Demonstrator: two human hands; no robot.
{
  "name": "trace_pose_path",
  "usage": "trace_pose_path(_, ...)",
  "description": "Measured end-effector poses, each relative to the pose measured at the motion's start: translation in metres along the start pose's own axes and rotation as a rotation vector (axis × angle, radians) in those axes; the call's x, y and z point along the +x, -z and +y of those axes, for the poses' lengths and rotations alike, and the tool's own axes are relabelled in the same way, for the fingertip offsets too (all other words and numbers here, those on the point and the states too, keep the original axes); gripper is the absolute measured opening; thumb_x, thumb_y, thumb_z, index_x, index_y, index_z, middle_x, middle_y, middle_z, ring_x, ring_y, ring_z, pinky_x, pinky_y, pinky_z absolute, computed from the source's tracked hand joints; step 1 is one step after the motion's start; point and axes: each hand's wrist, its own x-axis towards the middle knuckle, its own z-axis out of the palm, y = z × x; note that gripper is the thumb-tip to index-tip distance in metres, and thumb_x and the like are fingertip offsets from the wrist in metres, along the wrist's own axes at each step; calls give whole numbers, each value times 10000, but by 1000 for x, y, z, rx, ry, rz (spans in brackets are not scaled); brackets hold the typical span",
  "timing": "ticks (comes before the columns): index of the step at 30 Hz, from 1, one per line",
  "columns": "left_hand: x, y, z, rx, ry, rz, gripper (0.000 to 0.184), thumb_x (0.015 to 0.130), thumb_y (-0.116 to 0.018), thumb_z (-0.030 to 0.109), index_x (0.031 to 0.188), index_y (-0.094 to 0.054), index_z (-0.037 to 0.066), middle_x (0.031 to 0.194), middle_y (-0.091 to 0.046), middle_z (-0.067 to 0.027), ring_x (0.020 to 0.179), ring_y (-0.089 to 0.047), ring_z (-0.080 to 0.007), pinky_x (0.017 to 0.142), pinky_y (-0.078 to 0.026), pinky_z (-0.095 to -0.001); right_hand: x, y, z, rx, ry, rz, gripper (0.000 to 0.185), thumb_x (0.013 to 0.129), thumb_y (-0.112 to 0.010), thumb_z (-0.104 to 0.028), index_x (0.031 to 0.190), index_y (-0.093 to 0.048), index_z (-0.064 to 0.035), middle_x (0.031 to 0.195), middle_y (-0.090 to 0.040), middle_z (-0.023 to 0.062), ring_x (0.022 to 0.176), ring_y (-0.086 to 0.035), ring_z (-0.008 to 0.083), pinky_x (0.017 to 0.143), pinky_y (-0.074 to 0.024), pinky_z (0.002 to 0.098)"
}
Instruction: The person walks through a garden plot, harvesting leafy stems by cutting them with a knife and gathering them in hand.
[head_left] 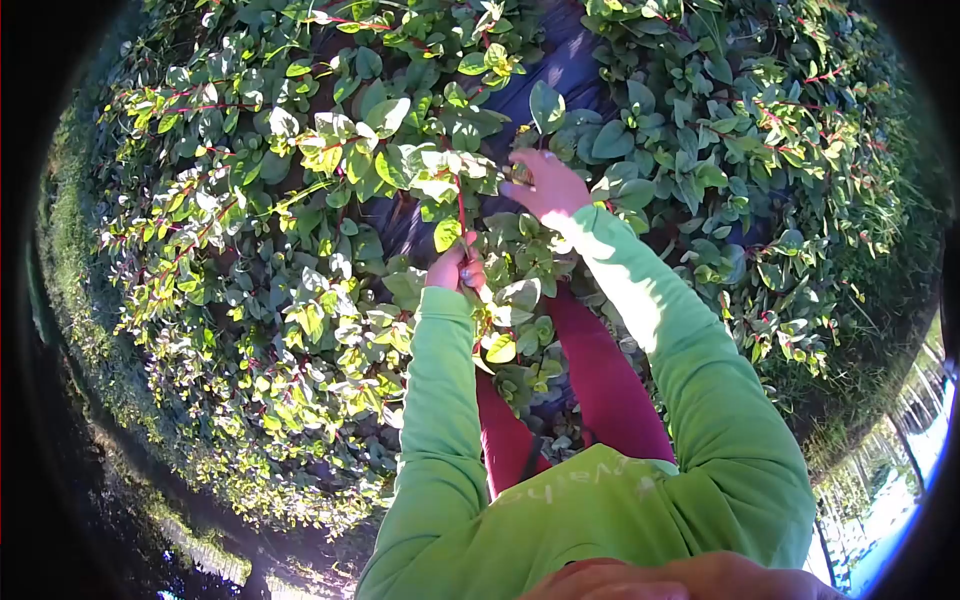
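My left hand [458, 268] is closed around the lower part of a red plant stem [461, 205] that stands upright and carries broad green leaves. Just above and to the right, my right hand [552, 188] reaches in from the side with bent fingers. A small dark, thin thing [515, 177] shows between its thumb and fingers, too small to name. Leaves [432, 175] at the top of the held stem lie close to the right fingertips. More foliage hangs below my left hand and hides part of what it grips.
Dense red-stemmed leafy plants [690, 150] spread on both sides. Dark plastic sheeting [565, 70] shows between the rows. My legs in dark red trousers [610, 375] stand among the leaves. Grass [70, 190] borders the left edge, and a fence-like structure [905, 440] lies at lower right.
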Motion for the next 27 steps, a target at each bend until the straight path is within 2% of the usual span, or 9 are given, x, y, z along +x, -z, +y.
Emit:
trace_pose_path(9,-10,17,7,50,-136,-205,348,907,-527,218,1226,-498,81,759,-497,18,442,-315,-71,390,-259,-226,164,-124,7,-719,40,-547,237,799,-551,-195,1002,-673,-190,1056,-654,64,935,-638,274,742,-523,392)
trace_pose_path(11,-26,24,18,58,-213,-221,395,903,-541,222,1254,-466,56,758,-484,21,445,-303,-62,385,-246,-219,206,-175,97,-582,202,-759,255,795,-552,-202,1019,-672,-202,1060,-656,31,945,-636,265,757,-518,393)
trace_pose_path(15,-43,44,22,16,-196,-261,437,901,-537,197,1284,-428,18,759,-462,25,446,-285,-42,375,-229,-209,133,-82,69,-689,153,-248,294,795,-549,-207,1067,-661,-222,1079,-645,48,899,-643,267,763,-519,369)
trace_pose_path(17,-67,40,11,1,-226,-276,420,922,-532,249,1267,-458,20,743,-443,25,432,-291,-39,350,-208,-196,133,-44,101,-552,-14,-315,305,807,-619,-229,1107,-640,-177,1105,-635,47,891,-649,228,765,-519,340)
trace_pose_path(18,-77,43,3,-19,-228,-287,437,933,-510,283,1281,-449,26,724,-440,28,413,-283,-40,340,-200,-201,119,-21,116,-654,7,-217,277,833,-577,-296,1098,-636,-245,923,-647,55,873,-635,235,811,-504,377)
trace_pose_path(21,-111,35,-21,-84,-192,-262,657,913,-444,518,1369,-364,50,578,-424,17,345,-254,-58,308,-179,-227,47,47,132,-288,328,345,253,713,-721,-227,923,-660,-100,726,-621,111,700,-619,325,633,-495,403)
trace_pose_path(22,-117,41,-32,-111,-148,-400,687,898,-444,549,1370,-363,56,571,-426,18,341,-257,-70,305,-182,-241,29,47,169,-29,97,224,380,781,-711,-278,1103,-620,-96,1058,-645,51,864,-639,155,755,-504,302)
trace_pose_path(24,-127,55,-57,-142,-34,-546,690,893,-440,562,1364,-375,62,559,-426,15,347,-276,-97,308,-203,-267,-40,76,182,-14,-271,255,421,727,-773,-324,991,-624,-32,837,-628,32,775,-580,96,746,-462,242)
trace_pose_path(27,-135,70,-96,-13,59,-393,604,935,-385,504,1365,-382,79,510,-412,-9,332,-287,-107,316,-238,-263,-155,53,234,345,-760,312,233,742,-732,-254,779,-591,-72,589,-524,-8,458,-461,75,407,-346,245)
